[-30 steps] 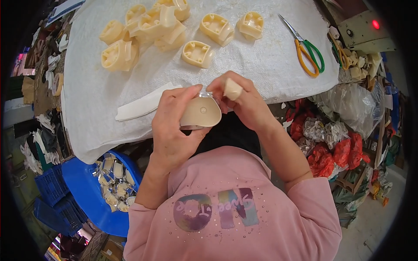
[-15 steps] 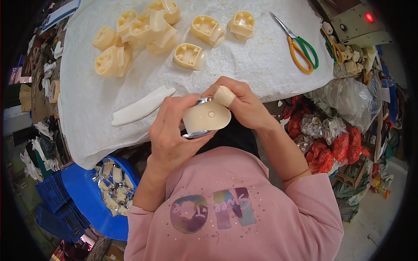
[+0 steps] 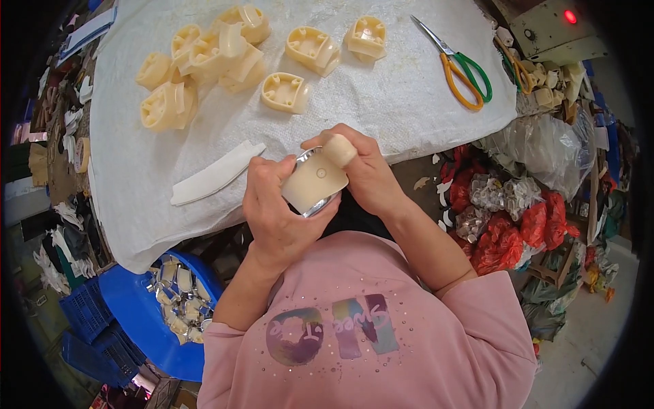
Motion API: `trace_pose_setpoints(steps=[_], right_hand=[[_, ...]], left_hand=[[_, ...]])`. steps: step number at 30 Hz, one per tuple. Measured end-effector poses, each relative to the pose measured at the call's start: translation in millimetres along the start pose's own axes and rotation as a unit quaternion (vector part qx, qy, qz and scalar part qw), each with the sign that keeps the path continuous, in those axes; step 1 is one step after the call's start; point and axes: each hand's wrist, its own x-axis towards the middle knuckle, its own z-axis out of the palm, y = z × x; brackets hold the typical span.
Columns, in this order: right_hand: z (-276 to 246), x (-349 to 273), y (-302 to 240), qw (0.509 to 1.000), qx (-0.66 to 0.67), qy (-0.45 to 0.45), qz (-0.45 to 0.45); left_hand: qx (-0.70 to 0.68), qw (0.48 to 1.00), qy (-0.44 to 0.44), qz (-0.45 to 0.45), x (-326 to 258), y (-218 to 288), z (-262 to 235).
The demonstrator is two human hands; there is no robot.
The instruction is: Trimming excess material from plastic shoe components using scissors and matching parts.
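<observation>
A cream block-shaped shoe heel (image 3: 315,183) with shiny silver edging is held in front of my chest, its round dimple facing up. My left hand (image 3: 272,201) is closed round its left and lower sides. My right hand (image 3: 364,170) grips the upper right edge, with a cream cover (image 3: 338,150) over the thumb tip. The fingers behind the heel are hidden. Just past my left hand, a curved white strip (image 3: 216,174) lies on the white woven cloth (image 3: 204,146). Farther off sit several plain cream heels (image 3: 283,93), some heaped at the left.
Scissors (image 3: 455,67) with orange and green handles lie at the far right of the cloth. A blue basin (image 3: 129,300) of silver-edged heels stands at lower left, beside blue crates (image 3: 85,307). Red plastic bags (image 3: 501,242) and clear bags sit at the right, below a machine (image 3: 555,34).
Both hands have shifted a little left with the heel, which is now turned and tilted differently. The whole view has also moved slightly. Both hands keep their grip.
</observation>
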Motion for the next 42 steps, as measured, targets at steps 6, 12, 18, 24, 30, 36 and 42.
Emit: trace_pose_setpoints(steps=[6, 12, 18, 24, 30, 36, 42], right_hand=[[8.9, -11.4, 1.7, 0.968, 0.248, 0.000, 0.050], [17.0, -10.7, 0.9, 0.990, -0.111, 0.075, -0.051], [19.6, -9.6, 8.7, 0.990, 0.122, 0.073, -0.001], [22.2, -18.5, 16.6, 0.984, 0.172, 0.044, 0.012], [35.3, -21.4, 11.3, 0.985, -0.118, 0.075, -0.103], [35.1, -23.2, 14.0, 0.998, -0.013, 0.028, -0.052], [13.1, -19.4, 15.2, 0.991, 0.135, 0.001, 0.020]], left_hand=[[0.014, 0.999, 0.026, -0.027, -2.5, 2.4, 3.5], [0.066, 0.996, 0.063, 0.007, -3.1, 6.4, 10.2], [0.082, 0.995, 0.056, 0.026, 1.8, 0.6, 13.0], [0.065, 0.997, 0.023, -0.025, -6.6, -1.9, 9.1], [0.062, 0.995, 0.075, -0.012, -3.0, -1.1, 10.3], [0.057, 0.998, 0.022, -0.024, -5.9, -1.4, 2.2], [-0.026, 0.989, 0.062, -0.129, -1.4, 2.3, 8.9]])
